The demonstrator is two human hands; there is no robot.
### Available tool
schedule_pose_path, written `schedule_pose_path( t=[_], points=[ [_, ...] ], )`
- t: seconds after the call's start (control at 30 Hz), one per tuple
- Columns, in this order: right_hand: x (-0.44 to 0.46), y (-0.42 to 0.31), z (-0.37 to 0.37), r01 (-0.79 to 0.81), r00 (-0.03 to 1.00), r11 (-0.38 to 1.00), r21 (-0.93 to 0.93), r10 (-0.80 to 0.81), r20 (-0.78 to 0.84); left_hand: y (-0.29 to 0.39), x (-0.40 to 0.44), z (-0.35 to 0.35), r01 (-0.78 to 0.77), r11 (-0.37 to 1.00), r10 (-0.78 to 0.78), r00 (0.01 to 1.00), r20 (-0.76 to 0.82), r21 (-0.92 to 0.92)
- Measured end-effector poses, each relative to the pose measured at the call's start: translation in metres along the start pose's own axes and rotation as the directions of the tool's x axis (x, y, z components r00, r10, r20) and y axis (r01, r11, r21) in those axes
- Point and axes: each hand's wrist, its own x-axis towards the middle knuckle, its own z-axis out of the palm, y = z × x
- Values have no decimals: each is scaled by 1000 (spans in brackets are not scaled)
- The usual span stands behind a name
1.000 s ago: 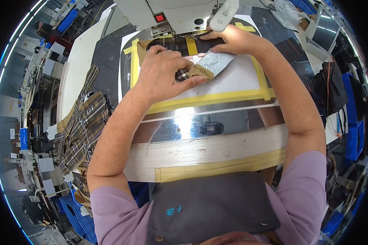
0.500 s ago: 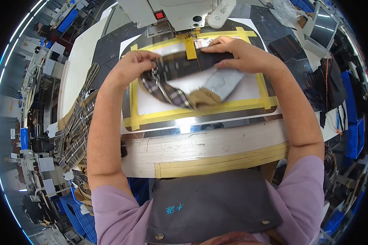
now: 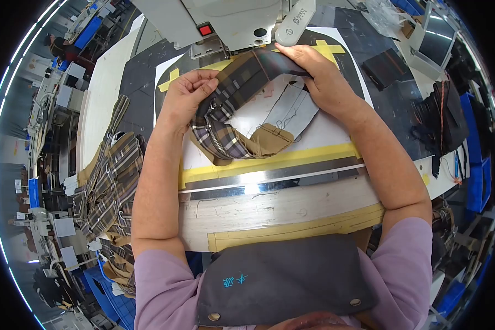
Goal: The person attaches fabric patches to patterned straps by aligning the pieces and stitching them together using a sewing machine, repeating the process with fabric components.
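Observation:
A plaid fabric loop [image 3: 225, 138] hangs between both hands in front of the sewing machine head [image 3: 225, 25]. Its upper side is a dark checked band with a seam across it. The lower side has a metal zipper, tan cloth and a grey lining with loose threads. My left hand [image 3: 191, 96] pinches the band's left end between thumb and fingers. At the other end my right hand [image 3: 322, 74] grips the band, thumb below and fingers over the top. Behind the raised band, the needle area is hidden. Under the loop lies a white sheet [image 3: 324, 135] edged with yellow tape [image 3: 291, 157].
Plaid pieces [image 3: 113, 181] are heaped at the left table edge. A dark folded piece [image 3: 385, 69], a small screen [image 3: 434, 38] and dark cloth [image 3: 443, 118] lie on the right. A metal strip [image 3: 258, 184] crosses the table's front.
Both hands have turned the loop, so its band now slants up to the right and arches. The loop is spread wider, and the band now covers the yellow tab by the needle.

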Motion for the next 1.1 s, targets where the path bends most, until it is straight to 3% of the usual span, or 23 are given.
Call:
schedule_pose_path(
  t=[0.17,0.23,0.4,0.57,0.63,0.73,0.83,0.93,0.97,1.03,1.1],
  points=[
    [3,24,-3,-9,990,1000,-5,9,-142,7,-5,10,-111,925,141,988,-57,362],
    [2,27,-2,-79,980,996,31,83,-181,7,-9,17,-144,872,199,977,-71,468],
    [3,31,-3,-184,962,972,146,209,-178,10,-16,29,-174,796,272,958,-87,579],
    [3,28,-3,-141,962,979,145,170,-215,7,-16,30,-194,814,308,943,-124,547],
    [4,27,-4,-136,960,979,153,169,-224,10,-17,34,-227,781,377,914,-150,581],
    [5,29,-3,-104,958,985,137,136,-254,37,-33,47,-453,500,692,722,-26,738],
    [5,29,-3,-93,955,988,125,124,-270,75,-75,73,-618,740,619,780,93,266],
    [5,36,-1,-75,956,989,125,107,-275,99,-111,116,-542,790,607,754,249,-286],
    [5,36,0,-49,946,992,113,82,-315,101,-119,126,-484,791,598,743,300,-375],
    [11,11,-12,-172,961,904,391,241,-135,105,-133,143,-402,805,577,703,417,-436],
    [12,9,-9,-171,955,919,357,243,-168,106,-146,151,-378,831,553,644,528,-409]
  ],
)
